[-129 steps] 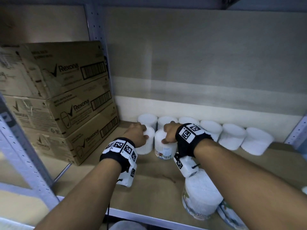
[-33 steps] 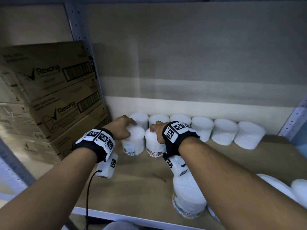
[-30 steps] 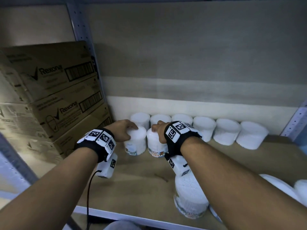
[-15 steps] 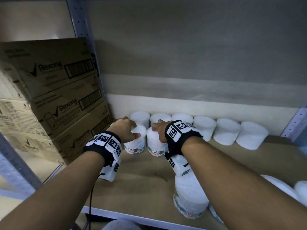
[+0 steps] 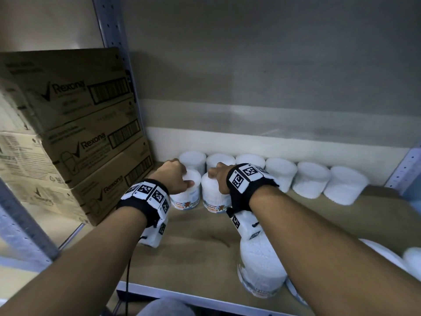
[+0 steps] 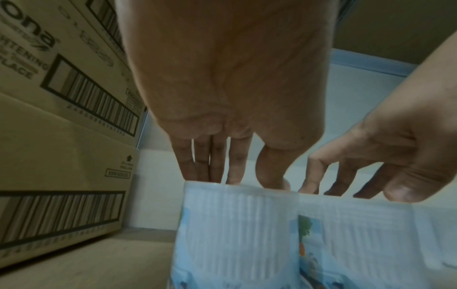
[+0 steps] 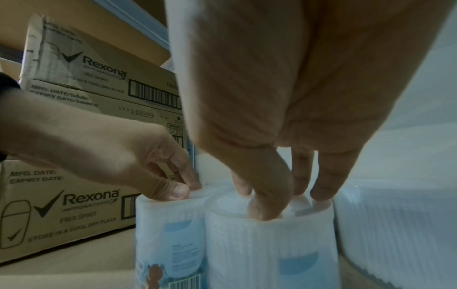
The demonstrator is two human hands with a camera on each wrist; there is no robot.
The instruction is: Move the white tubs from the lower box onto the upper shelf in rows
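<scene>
Tubs (image 5: 185,195) — white, ribbed, blue-labelled

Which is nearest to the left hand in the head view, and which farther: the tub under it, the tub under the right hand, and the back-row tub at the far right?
1. The tub under the left hand, touched by the left hand.
2. The tub under the right hand, just right.
3. The far-right back-row tub, by the right post.
</scene>
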